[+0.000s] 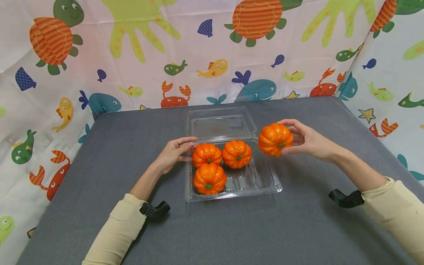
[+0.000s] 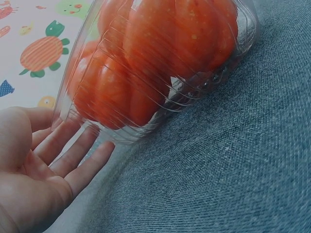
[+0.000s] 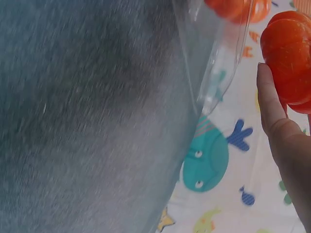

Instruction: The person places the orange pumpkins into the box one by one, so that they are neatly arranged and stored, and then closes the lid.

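Note:
A clear plastic clamshell box (image 1: 245, 187) lies unfolded on the table, its lid (image 1: 221, 123) laid back behind the base. Three small orange toy pumpkins sit in the base: one at back left (image 1: 207, 154), one at back right (image 1: 237, 154) and one at front left (image 1: 210, 179). My right hand (image 1: 306, 140) holds another pumpkin (image 1: 275, 139) between thumb and fingers, at the box's right edge; the right wrist view shows this pumpkin (image 3: 289, 58) too. At the box's left wall, my left hand (image 1: 173, 152) touches the rim with extended fingers (image 2: 92, 170).
The grey table (image 1: 139, 125) extends around the box on all sides. A white curtain (image 1: 145, 81) printed with sea animals hangs behind and at both sides. A black wrist camera mount (image 1: 155, 209) sits on the left forearm, with another (image 1: 346, 198) on the right.

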### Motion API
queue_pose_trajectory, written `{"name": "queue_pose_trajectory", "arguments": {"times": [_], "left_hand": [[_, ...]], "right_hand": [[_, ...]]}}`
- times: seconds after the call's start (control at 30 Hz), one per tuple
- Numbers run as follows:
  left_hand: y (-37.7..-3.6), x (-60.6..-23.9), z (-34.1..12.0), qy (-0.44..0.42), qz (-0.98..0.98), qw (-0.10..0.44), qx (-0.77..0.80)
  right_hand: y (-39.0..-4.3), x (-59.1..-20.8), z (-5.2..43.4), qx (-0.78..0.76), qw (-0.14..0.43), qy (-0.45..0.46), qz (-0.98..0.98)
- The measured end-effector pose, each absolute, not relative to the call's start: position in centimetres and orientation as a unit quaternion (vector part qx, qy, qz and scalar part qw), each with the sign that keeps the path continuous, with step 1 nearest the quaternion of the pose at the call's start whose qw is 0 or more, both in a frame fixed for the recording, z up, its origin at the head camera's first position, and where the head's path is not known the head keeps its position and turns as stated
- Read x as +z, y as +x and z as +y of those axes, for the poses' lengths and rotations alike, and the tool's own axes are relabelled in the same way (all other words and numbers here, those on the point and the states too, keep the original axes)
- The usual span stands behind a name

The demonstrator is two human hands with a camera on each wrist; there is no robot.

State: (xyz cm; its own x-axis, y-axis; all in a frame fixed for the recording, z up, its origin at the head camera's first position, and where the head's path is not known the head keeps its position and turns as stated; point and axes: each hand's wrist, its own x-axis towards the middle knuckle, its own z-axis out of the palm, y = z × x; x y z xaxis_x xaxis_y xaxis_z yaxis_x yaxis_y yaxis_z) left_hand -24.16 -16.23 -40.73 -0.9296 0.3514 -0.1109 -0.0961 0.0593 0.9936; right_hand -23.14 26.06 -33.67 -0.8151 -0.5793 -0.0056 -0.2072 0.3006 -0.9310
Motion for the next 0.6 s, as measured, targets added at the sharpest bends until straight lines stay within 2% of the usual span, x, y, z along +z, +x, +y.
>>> {"name": "queue_pose_trajectory", "arguments": {"times": [0.27,0.6], "left_hand": [[-24.2,-40.7,-16.3,0.093,0.705,0.167,0.683],[-24.2,-40.7,-16.3,0.097,0.701,0.166,0.687]], "right_hand": [[-21.9,-33.8,23.7,-0.547,0.189,-0.322,0.749],[-20.4,-34.0,21.3,-0.531,0.219,-0.351,0.740]]}}
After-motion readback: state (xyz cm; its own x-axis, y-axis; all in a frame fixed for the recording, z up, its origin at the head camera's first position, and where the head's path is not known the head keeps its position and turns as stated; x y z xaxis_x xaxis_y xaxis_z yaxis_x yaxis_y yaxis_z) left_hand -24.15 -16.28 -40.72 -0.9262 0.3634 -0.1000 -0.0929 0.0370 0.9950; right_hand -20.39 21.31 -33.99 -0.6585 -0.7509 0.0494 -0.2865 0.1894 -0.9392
